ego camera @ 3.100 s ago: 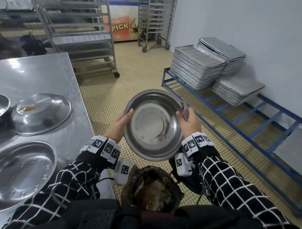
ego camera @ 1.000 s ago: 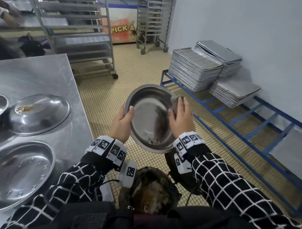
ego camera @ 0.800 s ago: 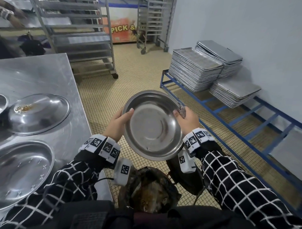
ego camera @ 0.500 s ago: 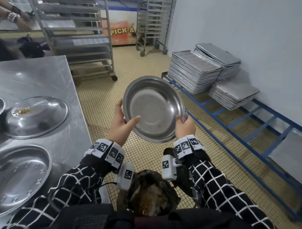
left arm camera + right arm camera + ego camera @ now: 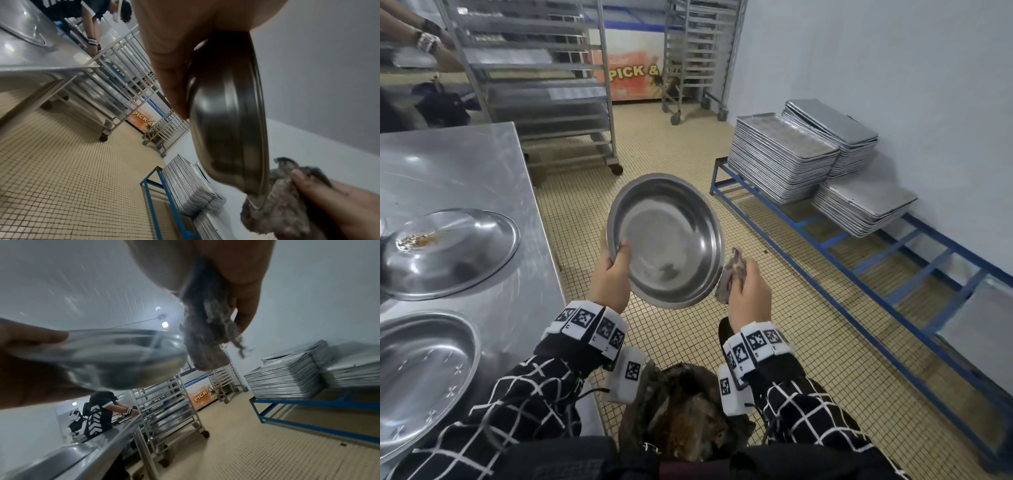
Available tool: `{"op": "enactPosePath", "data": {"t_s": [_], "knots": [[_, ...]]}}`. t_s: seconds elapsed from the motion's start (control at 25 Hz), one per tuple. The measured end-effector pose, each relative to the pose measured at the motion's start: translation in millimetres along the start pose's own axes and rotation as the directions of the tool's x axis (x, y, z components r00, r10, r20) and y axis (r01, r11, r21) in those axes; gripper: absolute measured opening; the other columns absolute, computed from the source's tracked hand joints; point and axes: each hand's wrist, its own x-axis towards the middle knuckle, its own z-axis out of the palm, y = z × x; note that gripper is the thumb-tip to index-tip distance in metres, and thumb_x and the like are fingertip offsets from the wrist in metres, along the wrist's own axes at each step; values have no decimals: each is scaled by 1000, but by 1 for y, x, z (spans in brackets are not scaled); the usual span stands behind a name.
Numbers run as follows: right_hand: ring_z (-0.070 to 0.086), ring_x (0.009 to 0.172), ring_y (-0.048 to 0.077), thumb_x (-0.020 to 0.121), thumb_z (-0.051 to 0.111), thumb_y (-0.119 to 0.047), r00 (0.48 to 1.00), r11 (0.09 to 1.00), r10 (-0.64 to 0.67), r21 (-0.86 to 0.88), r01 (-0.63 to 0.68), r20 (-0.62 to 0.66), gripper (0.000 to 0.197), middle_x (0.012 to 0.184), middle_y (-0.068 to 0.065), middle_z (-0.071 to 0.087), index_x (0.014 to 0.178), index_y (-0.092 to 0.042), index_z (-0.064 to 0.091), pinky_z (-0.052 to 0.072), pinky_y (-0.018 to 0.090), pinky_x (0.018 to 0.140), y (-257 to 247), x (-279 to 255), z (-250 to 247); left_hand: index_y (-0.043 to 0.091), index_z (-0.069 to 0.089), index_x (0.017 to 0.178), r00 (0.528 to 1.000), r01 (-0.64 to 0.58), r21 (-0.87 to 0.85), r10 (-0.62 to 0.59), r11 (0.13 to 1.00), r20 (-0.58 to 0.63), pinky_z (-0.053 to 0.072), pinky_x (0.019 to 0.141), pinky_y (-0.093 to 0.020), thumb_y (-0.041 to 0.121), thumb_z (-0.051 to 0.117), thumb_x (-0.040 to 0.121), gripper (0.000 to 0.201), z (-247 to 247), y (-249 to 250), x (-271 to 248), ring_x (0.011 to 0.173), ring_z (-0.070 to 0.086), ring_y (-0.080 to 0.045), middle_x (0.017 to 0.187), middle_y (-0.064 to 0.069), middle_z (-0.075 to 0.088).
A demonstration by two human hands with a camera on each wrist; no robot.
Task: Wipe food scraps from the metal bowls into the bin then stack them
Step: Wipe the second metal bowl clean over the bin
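1. Metal bowl [image 5: 666, 240]: I see it held in the air above the tiled floor, off the right edge of the worktop [image 5: 465, 164] and tilted with its hollow toward me. The inside is dull grey steel with a faint smear near the lower rim.
2. Left hand [image 5: 611, 275]: I see it pinching the bowl's left rim, thumb inside and fingers behind. The left wrist view alone shows the bowl's ridged outer wall and the fingers pressed flat against it.
3. Right hand [image 5: 748, 291]: its fingers are curled round a grey rag [image 5: 731, 274], just beside the bowl's lower right rim. In the left wrist view the rim meets the rag; the right wrist view shows frayed threads hanging from it.
4. Bin [image 5: 681, 414]: below the wrists, at the bottom of the head view, lined with a dark bag holding brown scraps.
5. Worktop: a bowl [image 5: 421, 370] sits upright at its near edge; behind it a domed bowl [image 5: 448, 253] carries yellow crumbs.
6. Surroundings: stacked trays [image 5: 784, 161] rest on a blue frame [image 5: 859, 260] by the wall. An orange sign [image 5: 631, 73] reads "PICK &"; the rest is hidden behind a rack [image 5: 530, 82].
7. Only the wrist views show another person bent over the far end of the worktop.
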Motion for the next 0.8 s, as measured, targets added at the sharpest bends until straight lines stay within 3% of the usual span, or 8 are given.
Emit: {"op": "enactPosePath", "data": {"t_s": [0.12, 0.2, 0.32, 0.44, 0.56, 0.64, 0.72, 0.8], "knots": [[60, 81, 5, 95, 48, -22, 993, 995, -77, 73, 71, 87, 21, 97, -5, 60, 114, -14, 54, 51, 15, 66, -15, -12, 7, 19, 30, 147, 998, -27, 68, 23, 997, 56, 42, 96, -21, 35, 32, 102, 47, 0, -4, -6, 111, 52, -3, 130, 6, 52], [57, 96, 5, 94, 50, -28, 949, 982, -185, 84, 168, 256, 27, 109, -9, 54, 120, -19, 51, 52, 24, 85, -25, -24, 20, 15, 31, 146, 996, -15, 76, 8, 997, 94, 38, 93, -14, 37, 31, 102, 49, 2, -5, -8, 121, 47, -7, 129, 8, 52], [50, 112, 9, 96, 43, -43, 781, 908, -405, 108, 405, 475, 36, 124, -6, 50, 126, -24, 47, 44, 28, 97, -23, -47, 41, 14, 35, 145, 994, -22, 90, 12, 996, 108, 38, 79, -1, 40, 31, 101, 51, -1, -6, -4, 108, 53, 6, 125, 6, 56], [43, 124, 12, 98, 24, -52, 649, 826, -458, 21, 564, 608, 53, 137, -3, 46, 137, -21, 42, 38, 29, 104, -2, -53, 39, 18, 26, 150, 993, -9, 96, -2, 995, 114, 31, 88, -3, 44, 33, 100, 57, -9, -6, 2, 124, 41, -1, 144, 4, 43], [40, 128, 16, 96, 14, -53, 662, 688, -405, -266, 675, 631, 60, 134, -3, 51, 132, -22, 50, 35, 38, 108, 18, -34, 28, 19, 23, 150, 993, -8, 92, -2, 996, 118, 36, 74, 4, 39, 35, 100, 55, -13, -5, 1, 105, 49, 7, 122, 18, 48], [43, 126, 17, 96, 14, -52, 699, 720, -373, -284, 633, 610, 60, 131, -2, 54, 126, -22, 56, 33, 39, 107, 18, -27, 25, 22, 26, 149, 991, -30, 99, 17, 995, 135, 46, 92, -15, 50, 37, 96, 61, -14, -8, 2, 114, 53, -4, 119, 17, 52], [47, 122, 14, 100, 22, -47, 698, 793, -436, -124, 596, 568, 51, 130, -4, 56, 124, -21, 58, 36, 37, 105, 5, -33, 29, 22, 27, 149, 987, -38, 98, 22, 995, 156, 36, 110, -36, 62, 37, 90, 72, -13, -8, 3, 130, 44, -13, 138, 7, 48], [48, 119, 10, 101, 25, -44, 687, 801, -523, 14, 599, 505, 47, 128, -6, 58, 124, -20, 58, 36, 31, 104, -8, -45, 35, 19, 26, 150, 986, -50, 91, 35, 995, 161, 25, 113, -30, 55, 34, 95, 65, -11, -5, 3, 134, 35, -8, 147, 6, 38]]}}
